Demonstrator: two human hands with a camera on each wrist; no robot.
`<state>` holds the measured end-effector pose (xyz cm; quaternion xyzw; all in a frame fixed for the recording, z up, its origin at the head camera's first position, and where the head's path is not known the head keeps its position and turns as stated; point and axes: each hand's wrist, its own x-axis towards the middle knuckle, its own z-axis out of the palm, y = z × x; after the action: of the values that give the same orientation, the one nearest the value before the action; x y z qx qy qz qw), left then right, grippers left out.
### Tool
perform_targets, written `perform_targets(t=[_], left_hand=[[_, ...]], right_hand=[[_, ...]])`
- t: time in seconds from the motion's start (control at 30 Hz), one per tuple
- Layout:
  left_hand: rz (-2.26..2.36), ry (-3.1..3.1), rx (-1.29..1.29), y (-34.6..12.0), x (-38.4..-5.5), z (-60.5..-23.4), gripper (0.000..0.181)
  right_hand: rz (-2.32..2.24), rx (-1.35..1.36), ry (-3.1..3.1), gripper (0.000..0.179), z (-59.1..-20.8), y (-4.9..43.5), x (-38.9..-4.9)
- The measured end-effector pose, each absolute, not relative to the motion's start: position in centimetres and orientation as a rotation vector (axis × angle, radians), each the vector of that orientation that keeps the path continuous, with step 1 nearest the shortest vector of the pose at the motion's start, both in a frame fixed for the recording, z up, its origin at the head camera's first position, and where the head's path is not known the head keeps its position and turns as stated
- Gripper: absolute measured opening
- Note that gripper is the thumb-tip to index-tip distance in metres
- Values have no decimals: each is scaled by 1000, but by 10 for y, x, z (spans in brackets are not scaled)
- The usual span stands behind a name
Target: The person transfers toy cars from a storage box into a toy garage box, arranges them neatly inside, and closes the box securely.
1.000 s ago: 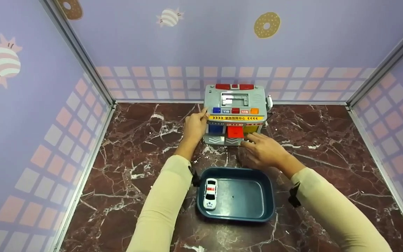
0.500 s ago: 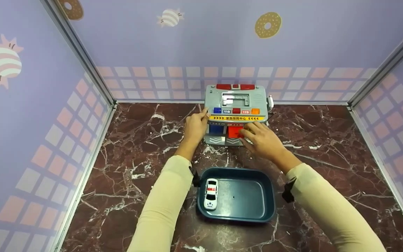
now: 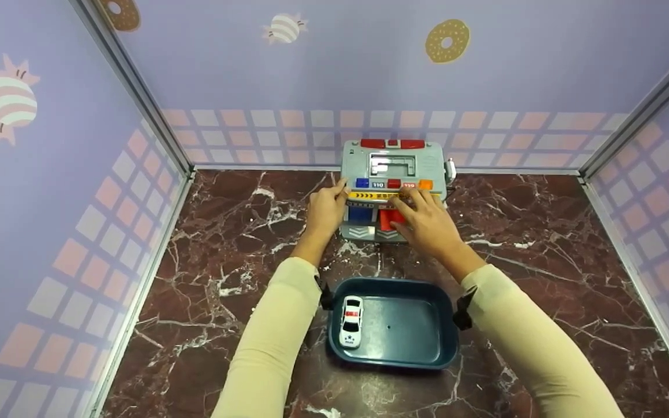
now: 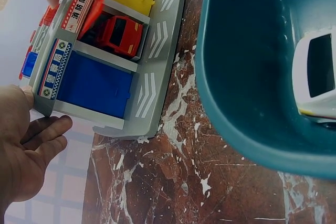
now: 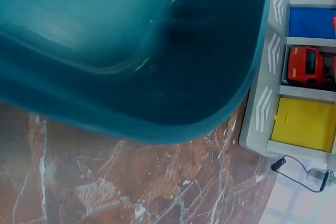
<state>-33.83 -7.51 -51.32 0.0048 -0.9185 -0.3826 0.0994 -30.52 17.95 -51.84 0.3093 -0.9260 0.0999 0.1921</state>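
Observation:
A grey toy garage [image 3: 358, 165] stands against the back wall, with blue, red and yellow doors along its front. My left hand [image 3: 324, 212] grips the left end of its roof, thumb on top and fingers curled behind. At the middle bay, my right hand [image 3: 430, 223] has thumb and a fingertip at the red door [image 4: 100, 11], which is swung up and out; its other fingers rest on the roof's front edge. Inside that bay sits a red toy car [image 4: 124, 36]. The blue door [image 4: 97, 82] and the yellow door [image 5: 304, 123] are down.
Close in front of the garage is a dark teal tray [image 3: 392, 364]. A white toy police car [image 3: 351, 334] lies at the tray's left side. A corded key-like piece [image 5: 317, 174] hangs at the garage's right end. Patterned walls [image 3: 346, 75] enclose the marbled table [image 3: 241, 232].
My right hand has risen from in front of the yellow bay to the red door, with some fingers now over the roof edge. The left hand keeps its place on the garage.

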Motion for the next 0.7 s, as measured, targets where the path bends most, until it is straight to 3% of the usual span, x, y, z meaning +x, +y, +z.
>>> perform_targets(t=[0.7], left_hand=[[-1118, -2723, 15, -76, -340, -515, 36]], right_hand=[[189, 716, -2721, 83, -520, 164, -318]])
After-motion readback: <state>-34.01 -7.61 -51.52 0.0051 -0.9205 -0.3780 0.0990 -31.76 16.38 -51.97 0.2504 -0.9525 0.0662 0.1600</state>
